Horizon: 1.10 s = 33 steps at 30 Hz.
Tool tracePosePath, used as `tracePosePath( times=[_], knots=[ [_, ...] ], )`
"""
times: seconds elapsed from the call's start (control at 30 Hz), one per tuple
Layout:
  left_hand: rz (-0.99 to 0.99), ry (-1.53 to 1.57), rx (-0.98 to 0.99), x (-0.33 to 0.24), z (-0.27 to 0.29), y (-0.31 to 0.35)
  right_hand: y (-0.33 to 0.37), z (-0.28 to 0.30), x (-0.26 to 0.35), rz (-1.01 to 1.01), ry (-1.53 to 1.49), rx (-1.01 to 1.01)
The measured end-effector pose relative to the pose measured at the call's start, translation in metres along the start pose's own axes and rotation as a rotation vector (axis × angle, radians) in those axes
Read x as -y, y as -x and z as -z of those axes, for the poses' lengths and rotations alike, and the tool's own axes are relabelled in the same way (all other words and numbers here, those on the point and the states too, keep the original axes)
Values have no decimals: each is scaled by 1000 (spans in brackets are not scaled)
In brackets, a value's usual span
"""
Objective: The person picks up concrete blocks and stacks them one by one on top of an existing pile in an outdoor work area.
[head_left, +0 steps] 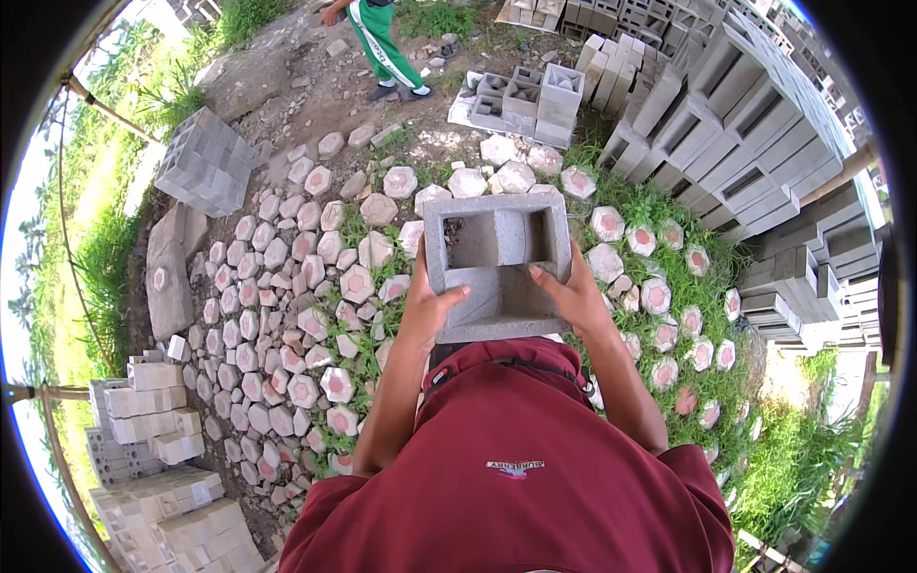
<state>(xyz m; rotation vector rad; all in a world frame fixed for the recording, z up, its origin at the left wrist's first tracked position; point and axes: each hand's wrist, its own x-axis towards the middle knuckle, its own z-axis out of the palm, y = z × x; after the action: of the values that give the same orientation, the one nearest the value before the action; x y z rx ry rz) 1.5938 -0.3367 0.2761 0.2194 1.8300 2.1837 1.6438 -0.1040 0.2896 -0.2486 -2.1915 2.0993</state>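
A grey hollow concrete block [510, 241] is held up in front of my waist. Inner walls split its square face into several openings. My left hand [428, 304] grips its left side, with the thumb over the lower left edge. On the opposite side my right hand [579, 292] is closed round the edge, its thumb reaching inward by the lower opening. The fingers of both hands are mostly hidden behind the block.
Hexagonal pavers [248, 325] lie among stones and grass. Concrete blocks stand in a stack [205, 164] at far left, in piles [158, 506] at near left, and in tall rows [740, 129] at right. Ahead, a person in green trousers [382, 43] stands near blocks [535, 103].
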Motion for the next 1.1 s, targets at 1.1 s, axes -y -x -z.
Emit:
tracePosePath(
  times=[1.1],
  knots=[
    [103,-49,157,-74,82,-620,-585,-21,37,-79,-58,-227]
  ],
)
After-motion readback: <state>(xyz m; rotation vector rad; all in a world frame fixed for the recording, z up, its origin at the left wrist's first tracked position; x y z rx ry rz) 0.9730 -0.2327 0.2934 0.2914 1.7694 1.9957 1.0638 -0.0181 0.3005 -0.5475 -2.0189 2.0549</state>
